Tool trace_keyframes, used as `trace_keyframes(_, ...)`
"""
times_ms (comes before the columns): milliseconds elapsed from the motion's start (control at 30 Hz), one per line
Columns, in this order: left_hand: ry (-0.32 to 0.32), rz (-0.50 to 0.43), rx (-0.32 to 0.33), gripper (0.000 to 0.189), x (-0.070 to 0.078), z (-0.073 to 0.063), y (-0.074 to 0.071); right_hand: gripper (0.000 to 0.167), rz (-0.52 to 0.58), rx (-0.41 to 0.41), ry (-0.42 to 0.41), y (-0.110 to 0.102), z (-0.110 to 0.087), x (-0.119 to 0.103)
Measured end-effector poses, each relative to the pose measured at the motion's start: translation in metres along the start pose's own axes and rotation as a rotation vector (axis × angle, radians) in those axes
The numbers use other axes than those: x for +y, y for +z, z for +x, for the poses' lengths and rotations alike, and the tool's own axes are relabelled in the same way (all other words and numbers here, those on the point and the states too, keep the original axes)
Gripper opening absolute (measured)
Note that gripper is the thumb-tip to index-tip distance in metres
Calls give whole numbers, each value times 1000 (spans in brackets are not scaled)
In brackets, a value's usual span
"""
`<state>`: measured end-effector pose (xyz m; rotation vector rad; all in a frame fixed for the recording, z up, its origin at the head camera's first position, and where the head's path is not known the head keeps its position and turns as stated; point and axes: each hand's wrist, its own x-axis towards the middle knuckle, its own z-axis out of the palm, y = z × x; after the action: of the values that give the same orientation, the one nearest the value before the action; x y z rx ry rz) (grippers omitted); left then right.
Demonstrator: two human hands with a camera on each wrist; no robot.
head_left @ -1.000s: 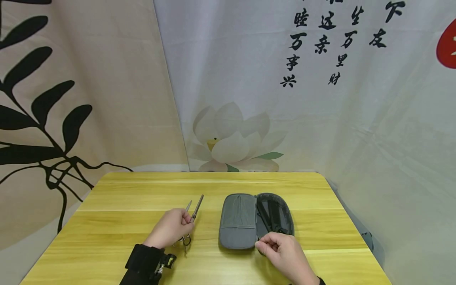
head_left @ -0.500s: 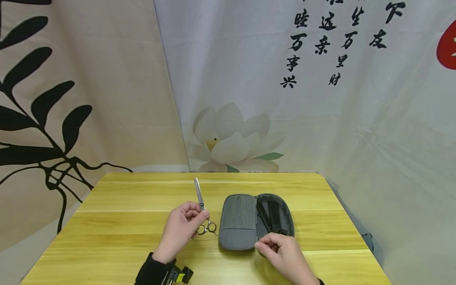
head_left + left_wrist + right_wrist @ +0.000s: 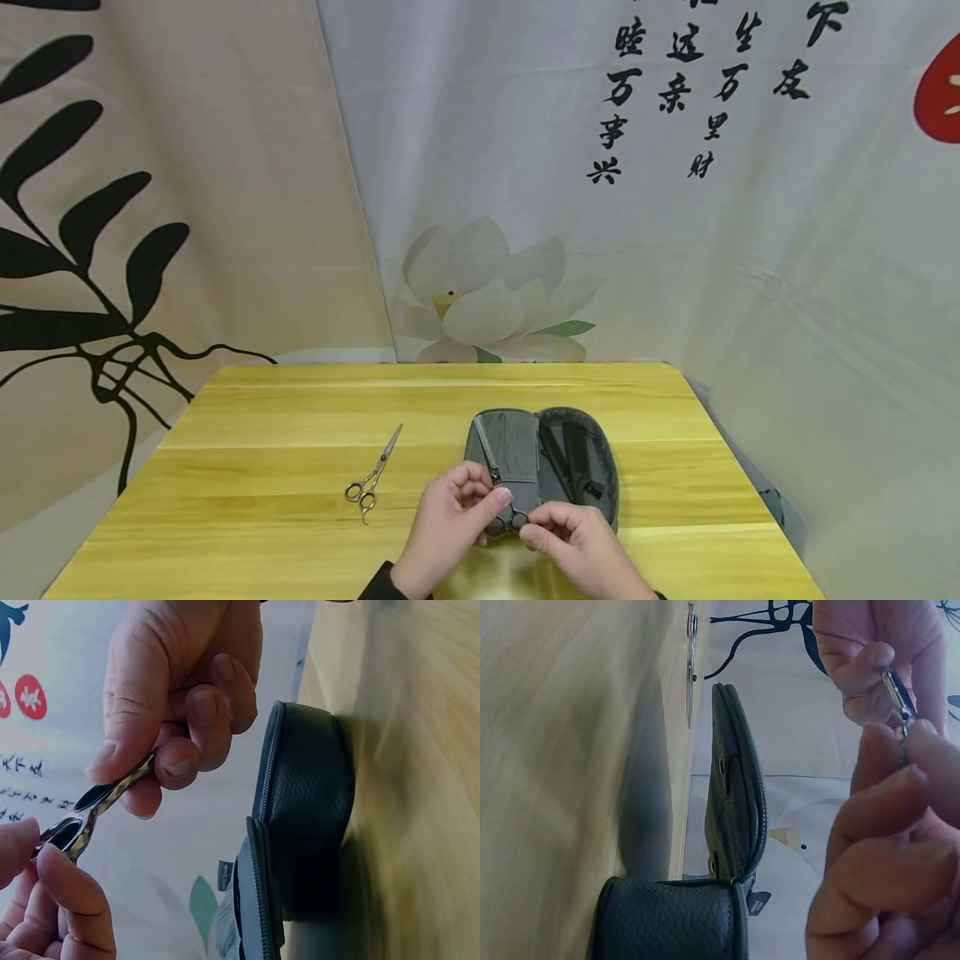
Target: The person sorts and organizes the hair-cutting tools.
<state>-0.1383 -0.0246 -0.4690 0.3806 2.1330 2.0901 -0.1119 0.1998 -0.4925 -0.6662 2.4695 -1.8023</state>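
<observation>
My left hand (image 3: 453, 521) pinches a pair of thinning scissors (image 3: 487, 446) near the pivot, over the left flap of the open grey zip case (image 3: 508, 433). Their toothed blade points away from me. At the handle end, my right hand (image 3: 581, 542) pinches a finger ring between thumb and forefinger. In the left wrist view the finger rings (image 3: 75, 825) show between both hands, above the case (image 3: 307, 780). A second pair of scissors (image 3: 377, 472) lies on the table to the left, blades pointing away.
Black tools (image 3: 576, 454) sit in the right half of the case, one of them long and flat. The yellow wood-grain table (image 3: 285, 467) ends at a printed cloth backdrop (image 3: 487, 167).
My left hand has lifted the thinning scissors from beside the other pair and carried them right, over the case. My right hand has left the case's edge and now pinches their handle.
</observation>
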Motion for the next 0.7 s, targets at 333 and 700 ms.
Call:
trace_keyframes(333, 1, -42, 37, 21, -2, -3, 5, 13, 15, -9, 25, 2, 0, 0)
trace_keyframes(700, -39, -112, 30, 26, -4, -1, 5, 17, 9, -16, 18, 2, 0, 2)
